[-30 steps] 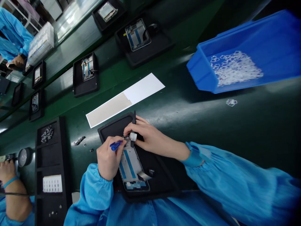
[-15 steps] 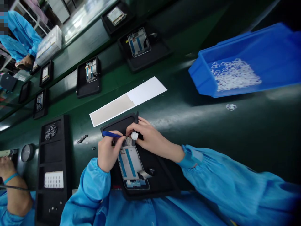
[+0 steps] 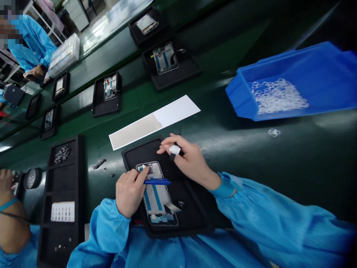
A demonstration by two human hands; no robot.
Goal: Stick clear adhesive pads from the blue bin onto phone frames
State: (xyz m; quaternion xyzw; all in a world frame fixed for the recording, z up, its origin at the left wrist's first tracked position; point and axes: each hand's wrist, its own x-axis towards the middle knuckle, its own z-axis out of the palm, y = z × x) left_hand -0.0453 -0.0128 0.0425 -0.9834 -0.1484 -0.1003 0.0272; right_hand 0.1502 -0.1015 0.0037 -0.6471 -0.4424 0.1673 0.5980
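My left hand (image 3: 129,191) is closed on blue tweezers (image 3: 158,182), which lie across the upper part of an opened phone frame (image 3: 153,197). My left fingertips touch the frame near its top end. Blue strips run along the frame, and a flex cable sticks out at its lower right. A black tray (image 3: 186,208) holds the frame. Over the tray's upper right, apart from the frame, is my right hand (image 3: 189,158), fingers bent. At its thumb shows a white wrap or piece (image 3: 174,149) with a black part; what the fingers grip is unclear.
A white-and-beige sheet (image 3: 154,123) lies beyond the tray. At right stands a blue bin (image 3: 318,82) of white loops. A compartment tray (image 3: 79,178) with small parts is at left. More phone trays (image 3: 106,109) stand farther back. Co-workers' hands (image 3: 36,70) show at left.
My right hand has lifted away from the frame's top end, up and to the right. The blue tweezers have swung from pointing left to lying rightward across the frame.
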